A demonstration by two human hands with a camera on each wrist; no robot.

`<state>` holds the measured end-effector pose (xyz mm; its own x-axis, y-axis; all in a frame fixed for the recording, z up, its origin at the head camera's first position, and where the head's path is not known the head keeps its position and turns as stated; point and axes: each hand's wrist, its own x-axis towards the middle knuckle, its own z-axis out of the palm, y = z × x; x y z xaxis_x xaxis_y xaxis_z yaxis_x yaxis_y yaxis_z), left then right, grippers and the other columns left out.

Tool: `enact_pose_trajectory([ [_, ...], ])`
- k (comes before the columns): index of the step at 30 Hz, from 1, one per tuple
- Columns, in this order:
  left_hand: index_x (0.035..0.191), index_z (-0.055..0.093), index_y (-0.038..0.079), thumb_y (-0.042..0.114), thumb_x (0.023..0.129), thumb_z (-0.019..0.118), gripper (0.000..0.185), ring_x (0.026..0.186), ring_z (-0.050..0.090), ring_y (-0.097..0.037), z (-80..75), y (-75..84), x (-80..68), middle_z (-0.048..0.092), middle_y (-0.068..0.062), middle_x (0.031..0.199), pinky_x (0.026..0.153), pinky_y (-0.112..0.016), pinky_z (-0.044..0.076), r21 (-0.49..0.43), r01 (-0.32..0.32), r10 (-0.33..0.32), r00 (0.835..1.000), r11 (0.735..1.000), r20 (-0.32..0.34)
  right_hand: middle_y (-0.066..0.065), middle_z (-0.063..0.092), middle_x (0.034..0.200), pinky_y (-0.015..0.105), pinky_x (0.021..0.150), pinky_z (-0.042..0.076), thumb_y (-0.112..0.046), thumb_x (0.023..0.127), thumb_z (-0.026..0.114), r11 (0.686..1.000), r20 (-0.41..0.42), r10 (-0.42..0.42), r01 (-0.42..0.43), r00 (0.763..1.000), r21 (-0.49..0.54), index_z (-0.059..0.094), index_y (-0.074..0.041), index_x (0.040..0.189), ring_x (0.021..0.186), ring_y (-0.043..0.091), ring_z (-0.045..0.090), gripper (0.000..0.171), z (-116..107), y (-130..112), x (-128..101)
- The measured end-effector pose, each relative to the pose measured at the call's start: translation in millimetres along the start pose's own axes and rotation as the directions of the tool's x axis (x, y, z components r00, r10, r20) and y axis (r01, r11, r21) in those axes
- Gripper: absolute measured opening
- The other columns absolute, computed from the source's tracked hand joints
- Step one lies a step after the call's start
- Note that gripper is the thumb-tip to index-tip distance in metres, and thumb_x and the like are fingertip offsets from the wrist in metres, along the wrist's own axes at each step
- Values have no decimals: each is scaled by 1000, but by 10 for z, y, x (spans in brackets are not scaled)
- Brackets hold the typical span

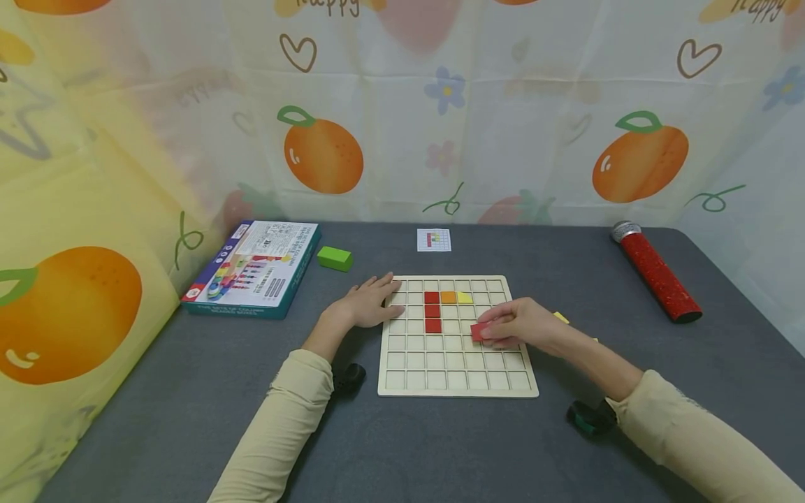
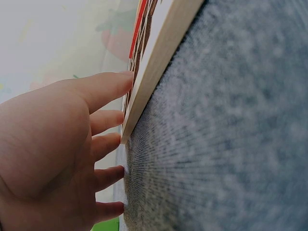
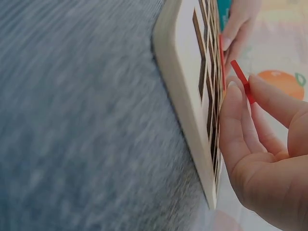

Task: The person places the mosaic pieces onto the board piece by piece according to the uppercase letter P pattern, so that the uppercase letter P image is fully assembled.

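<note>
Grey felt covers the table [image 1: 189, 419], where a pale wooden grid board [image 1: 457, 388] lies flat in the middle with a boxed game [image 1: 254, 269], a green block [image 1: 334, 258] and a small pattern card [image 1: 434, 239] beyond it and a red glitter tube [image 1: 657, 272] off to the right. Resting flat with fingers straight, the left hand [image 1: 367, 304] presses the board's far left corner and holds nothing. Over the board's right-centre cells, the right hand [image 1: 522, 323] pinches a red tile [image 1: 481, 332] between thumb and fingers, tilted just above the grid, near the three red, one orange and one yellow tiles already seated.

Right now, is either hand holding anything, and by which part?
The right hand pinches a red tile by its edge; the left hand lies flat on the wooden board.
</note>
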<state>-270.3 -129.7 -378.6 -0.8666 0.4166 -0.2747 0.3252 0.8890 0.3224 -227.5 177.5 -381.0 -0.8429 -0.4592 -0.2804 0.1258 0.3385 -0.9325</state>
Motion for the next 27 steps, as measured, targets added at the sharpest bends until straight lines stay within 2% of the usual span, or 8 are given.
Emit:
enact_pose_trajectory([
  [6,153,22,12,43,100,45,66,143,7,-35,2,-6,4,9,-10,158,110,-57,10,-3,-5,5,1000,1000,1,18,69,99,36,75,55,-10,86,72,1000,-10,-7,7,1000,0,61,10,116,84,22,69,38,90,-36,36],
  [13,153,24,11,42,100,46,65,143,8,-35,1,9,-7,10,-10,158,110,-58,11,-4,-1,1,1000,1000,-3,17,68,99,36,75,55,-8,85,73,999,-11,25,-25,1000,33,62,9,115,82,22,68,37,194,-52,81],
  [27,153,22,13,43,100,45,66,143,7,-34,3,5,-13,9,-9,158,110,-57,10,-7,-3,3,1000,1000,-2,16,70,93,34,72,56,-5,84,73,998,-19,47,-46,999,38,65,7,112,77,20,69,32,373,-115,166],
])
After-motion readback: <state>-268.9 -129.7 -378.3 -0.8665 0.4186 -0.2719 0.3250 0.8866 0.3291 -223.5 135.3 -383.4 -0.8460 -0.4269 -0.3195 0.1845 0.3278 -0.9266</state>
